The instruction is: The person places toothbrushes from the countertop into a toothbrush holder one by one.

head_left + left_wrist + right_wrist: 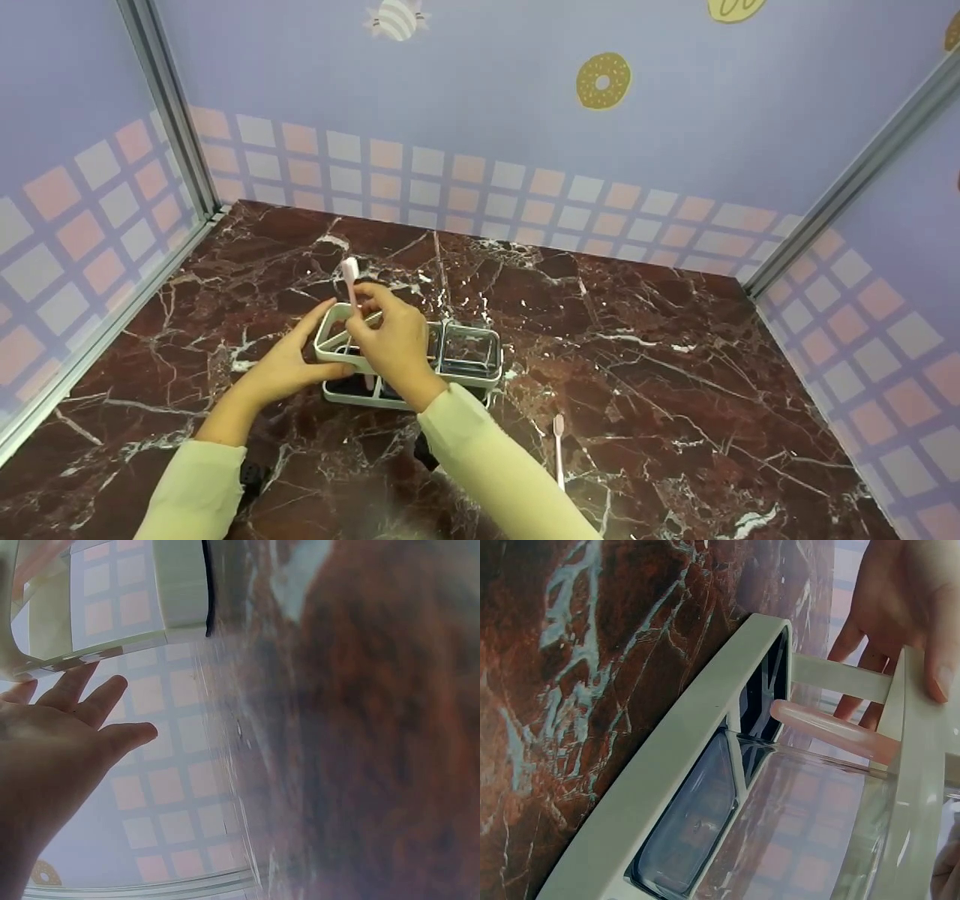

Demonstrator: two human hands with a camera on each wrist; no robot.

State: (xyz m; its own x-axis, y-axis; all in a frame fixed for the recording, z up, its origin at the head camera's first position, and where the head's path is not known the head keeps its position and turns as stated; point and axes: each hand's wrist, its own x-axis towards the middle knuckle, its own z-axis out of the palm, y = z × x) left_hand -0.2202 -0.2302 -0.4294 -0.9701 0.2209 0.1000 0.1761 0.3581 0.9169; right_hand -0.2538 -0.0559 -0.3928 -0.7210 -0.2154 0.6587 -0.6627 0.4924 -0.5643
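A white two-tier toothbrush holder (409, 403) with divided openings stands on the dark marbled surface. My left hand (281, 367) grips its left end, thumb along the front and fingers round the far side. In the right wrist view, that thumb lies on the upper rim (911, 787). My right hand (397, 337) pinches a pink toothbrush (350, 279), head up, over the upper left opening. Its rounded handle end (802, 718) hangs between the two tiers, above the dark base compartment. The right fingertips are partly hidden in the head view.
A clear cup (471, 349) sits in the holder's right opening. Another pink toothbrush (558, 435) lies on the marbled surface (675, 405) to the right, partly hidden by the right sleeve (502, 465). Patterned walls (465, 90) enclose the back and sides.
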